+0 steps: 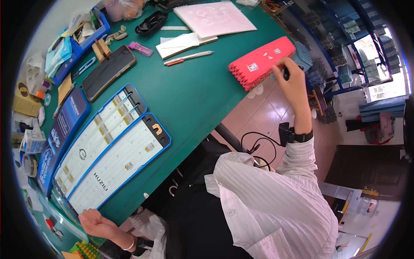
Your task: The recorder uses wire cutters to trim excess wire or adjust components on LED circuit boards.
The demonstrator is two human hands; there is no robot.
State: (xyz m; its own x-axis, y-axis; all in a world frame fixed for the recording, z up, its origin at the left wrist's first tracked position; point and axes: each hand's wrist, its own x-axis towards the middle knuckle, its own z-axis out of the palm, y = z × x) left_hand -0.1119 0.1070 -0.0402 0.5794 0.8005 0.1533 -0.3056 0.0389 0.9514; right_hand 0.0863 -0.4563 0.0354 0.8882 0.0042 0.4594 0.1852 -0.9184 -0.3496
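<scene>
My right hand [291, 80] is at the front right edge of the green table, beside a stack of red scallop-edged packets [263, 61]. Its fingers are bent in a pinch around a small dark thing that I cannot make out. At the lower left, my left hand [95, 223] rests by the near end of a long blue-rimmed tray [129, 166], its fingers curled in. What they hold, if anything, is hidden. A similar tray [105, 129] lies alongside, and both carry small clear yellowish pieces on white ruled surfaces.
Beyond the trays lie a dark blue printed strip [64, 129] and a phone [108, 72]. A pen [189, 58], notepads [183, 44], a pink drawing pad [220, 18] and a black dish [151, 23] sit further back. A blue bin [82, 45] stands far left. Black cables [258, 142] hang beside the table.
</scene>
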